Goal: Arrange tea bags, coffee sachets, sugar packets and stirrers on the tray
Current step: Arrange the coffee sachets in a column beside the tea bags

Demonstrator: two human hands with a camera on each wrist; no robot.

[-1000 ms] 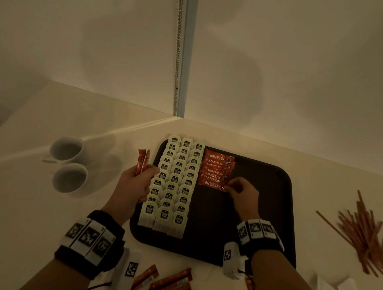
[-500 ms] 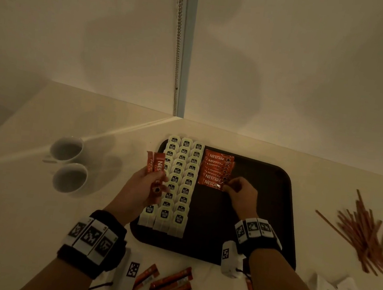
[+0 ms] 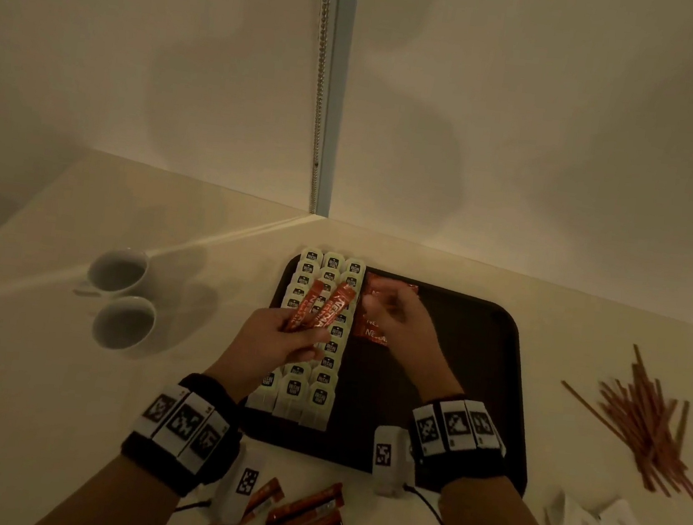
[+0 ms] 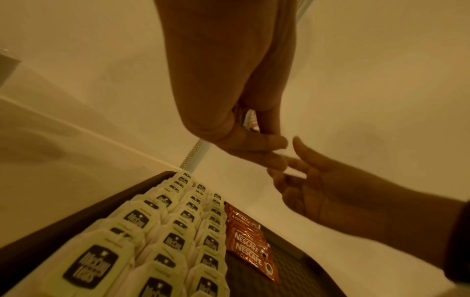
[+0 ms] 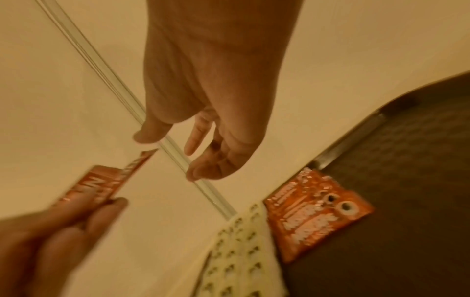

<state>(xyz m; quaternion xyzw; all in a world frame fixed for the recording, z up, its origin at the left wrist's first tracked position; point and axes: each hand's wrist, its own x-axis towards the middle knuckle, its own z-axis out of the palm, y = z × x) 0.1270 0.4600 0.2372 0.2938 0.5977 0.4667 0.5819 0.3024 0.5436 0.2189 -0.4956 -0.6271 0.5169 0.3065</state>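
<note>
left hand (image 3: 278, 341), frame centre: pinches two coffee sachets (image 3: 321, 309) over tea bags (image 3: 311, 393) | right hand (image 3: 398, 321): fingers spread, empty, beside them | tray (image 3: 490, 393): dark

The coffee sachets (image 3: 321, 309) are glossy foil-like film – their crimped ends catch the light. The tea bags (image 4: 142, 237) look like matt paper with printed tags. The tray (image 3: 494, 359) is dark with a fine textured floor; two cups (image 3: 124, 300) are smooth, glazed white ceramic.
</note>
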